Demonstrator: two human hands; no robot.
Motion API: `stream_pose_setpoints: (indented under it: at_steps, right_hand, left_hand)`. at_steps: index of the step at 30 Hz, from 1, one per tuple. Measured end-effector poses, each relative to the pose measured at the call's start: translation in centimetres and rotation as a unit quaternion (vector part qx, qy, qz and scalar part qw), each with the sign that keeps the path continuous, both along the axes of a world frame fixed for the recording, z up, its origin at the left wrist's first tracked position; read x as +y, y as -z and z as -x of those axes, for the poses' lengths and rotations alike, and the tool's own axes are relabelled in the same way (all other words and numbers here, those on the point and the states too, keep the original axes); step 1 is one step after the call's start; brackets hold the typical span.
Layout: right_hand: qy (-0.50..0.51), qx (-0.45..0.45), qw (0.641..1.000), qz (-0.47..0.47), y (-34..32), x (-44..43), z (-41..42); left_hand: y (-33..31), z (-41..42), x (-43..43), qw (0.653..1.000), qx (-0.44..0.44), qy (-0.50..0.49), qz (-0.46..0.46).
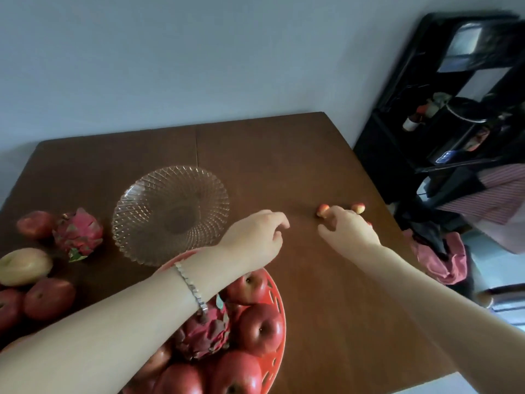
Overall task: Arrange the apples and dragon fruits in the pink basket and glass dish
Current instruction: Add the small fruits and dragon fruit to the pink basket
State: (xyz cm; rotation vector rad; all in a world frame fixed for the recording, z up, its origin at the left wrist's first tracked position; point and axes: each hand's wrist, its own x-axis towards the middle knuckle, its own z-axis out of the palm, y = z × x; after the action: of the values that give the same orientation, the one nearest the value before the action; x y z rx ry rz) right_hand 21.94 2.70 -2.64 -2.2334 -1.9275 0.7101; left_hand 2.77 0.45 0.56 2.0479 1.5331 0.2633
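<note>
Right hand (348, 226), fingers curled, touches small fruit (323, 210) at its 11 o'clock; left hand (257, 237), loosely curled and holding nothing, hovers nearer glass dish (136, 245).

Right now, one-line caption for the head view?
Both hands reach past the full pink basket toward small fruits; glass dish empty.

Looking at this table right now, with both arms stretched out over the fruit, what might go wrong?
1. The left forearm crosses low over the heaped pink basket; drawing back, it might knock an apple or the dragon fruit off the pile.
2. The small pink fruits by the right hand lie near the table edge and might roll off if nudged.
3. The glass dish sits beside the left hand; a careless sweep could strike it.
</note>
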Motion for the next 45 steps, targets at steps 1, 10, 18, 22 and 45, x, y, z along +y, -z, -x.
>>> stream_pose_setpoints:
  at_steps: [1, 10, 18, 22, 45]
  right_hand:
    - [0.022, -0.041, 0.999, 0.021, 0.8, 1.0, -1.4]
    - [0.113, -0.128, 0.982, 0.086, 8.1, 7.2, -7.9]
    - [0.070, -0.107, 0.992, 0.023, 11.7, 9.7, -9.3]
    - [0.081, -0.013, 0.996, -0.016, 11.7, 9.4, -10.1]
    - [0.100, 0.475, 0.853, 0.191, 0.1, -3.6, 6.2]
  left_hand:
    - [0.2, -1.2, 0.8, 1.000, 0.010, 0.011, 0.007]
    - [4.5, -10.0, 9.2, 0.991, 0.099, 0.009, 0.084]
    - [9.9, -14.0, 13.9, 0.978, 0.162, 0.078, 0.102]
    - [12.1, -14.8, 13.8, 0.967, 0.200, 0.112, 0.110]
    - [0.8, 8.0, -6.9, 0.997, 0.051, -0.063, 0.012]
